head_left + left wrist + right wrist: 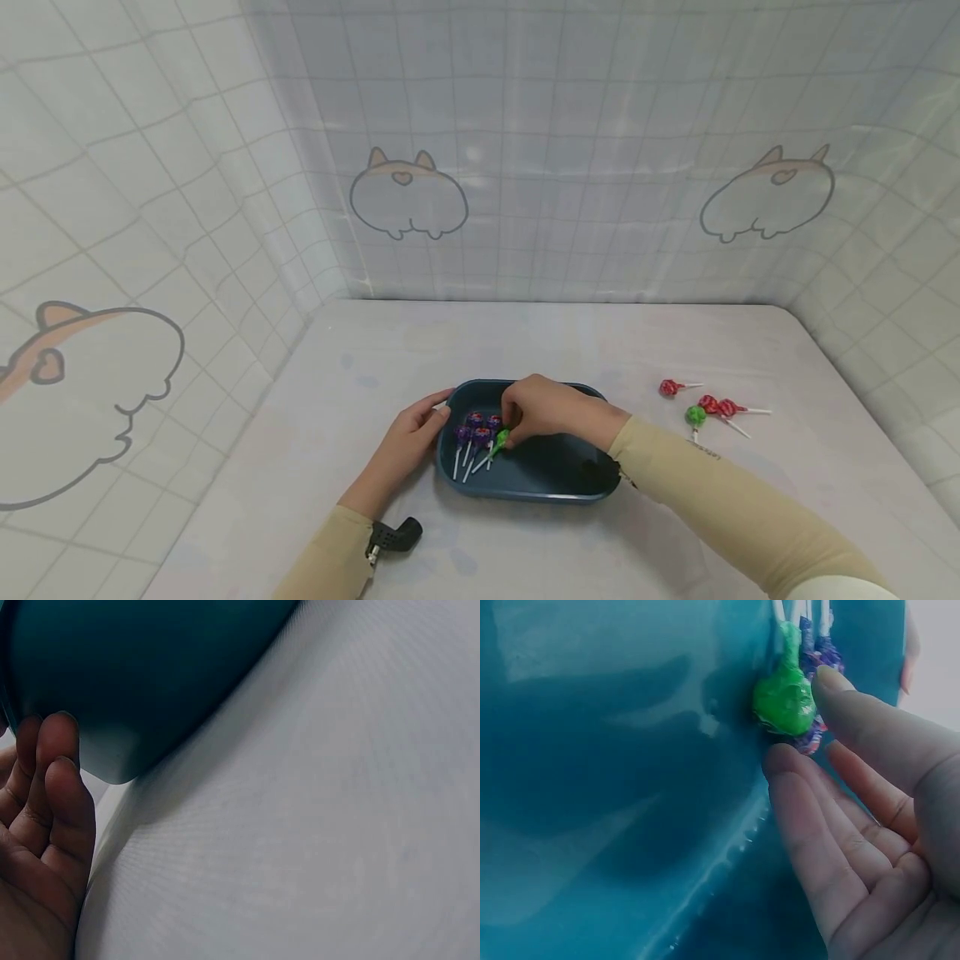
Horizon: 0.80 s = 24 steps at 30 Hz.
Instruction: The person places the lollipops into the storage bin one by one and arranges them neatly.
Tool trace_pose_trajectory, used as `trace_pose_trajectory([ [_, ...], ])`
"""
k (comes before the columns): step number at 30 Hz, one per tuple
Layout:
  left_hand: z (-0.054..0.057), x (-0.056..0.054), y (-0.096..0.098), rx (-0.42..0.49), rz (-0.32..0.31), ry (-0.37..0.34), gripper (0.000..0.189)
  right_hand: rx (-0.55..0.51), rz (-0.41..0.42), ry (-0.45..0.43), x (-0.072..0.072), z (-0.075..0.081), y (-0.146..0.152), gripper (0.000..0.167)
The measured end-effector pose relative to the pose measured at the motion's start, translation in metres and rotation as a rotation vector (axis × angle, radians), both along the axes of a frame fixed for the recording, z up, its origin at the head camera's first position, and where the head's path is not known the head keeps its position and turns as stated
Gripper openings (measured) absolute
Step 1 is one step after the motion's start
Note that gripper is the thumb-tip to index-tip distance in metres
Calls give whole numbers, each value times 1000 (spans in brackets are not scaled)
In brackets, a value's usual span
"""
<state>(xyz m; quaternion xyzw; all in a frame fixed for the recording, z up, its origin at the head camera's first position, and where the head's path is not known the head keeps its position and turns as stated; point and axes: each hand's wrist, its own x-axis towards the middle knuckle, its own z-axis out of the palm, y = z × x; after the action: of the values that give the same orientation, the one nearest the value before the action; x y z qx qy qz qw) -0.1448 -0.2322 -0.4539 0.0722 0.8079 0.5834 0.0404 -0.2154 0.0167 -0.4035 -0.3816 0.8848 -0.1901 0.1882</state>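
Note:
A dark teal tray [555, 497] lies on the table with several purple-wrapped lollipops [463, 433] at its left end, sticks towards the near side. Against them is a green lollipop [501, 439]. My right hand [543, 408] reaches into the tray. In the right wrist view its thumb and fingertips lie close around the green candy head [784, 709], extended and apart from each other. My left hand [408, 433] rests at the tray's left end, thumb near the rim. In the left wrist view, loosely bent fingers [64, 795] touch the tray's outer wall [150, 675].
To the right of the tray, red lollipops [669, 387] and another green lollipop [696, 415] lie on the white table [375, 342]. Pale checked curtains [570, 200] with animal drawings stand behind and at both sides. A black wrist device [397, 535] sits at the left wrist.

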Motion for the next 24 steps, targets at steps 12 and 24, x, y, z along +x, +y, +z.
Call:
trace_pose_trajectory([
  [12, 2, 1, 0, -10, -5, 17, 39, -191, -11, -10, -3, 29, 20, 39],
  [24, 1, 1, -1, -11, 2, 14, 38, -327, -123, 25, -4, 35, 71, 47],
])
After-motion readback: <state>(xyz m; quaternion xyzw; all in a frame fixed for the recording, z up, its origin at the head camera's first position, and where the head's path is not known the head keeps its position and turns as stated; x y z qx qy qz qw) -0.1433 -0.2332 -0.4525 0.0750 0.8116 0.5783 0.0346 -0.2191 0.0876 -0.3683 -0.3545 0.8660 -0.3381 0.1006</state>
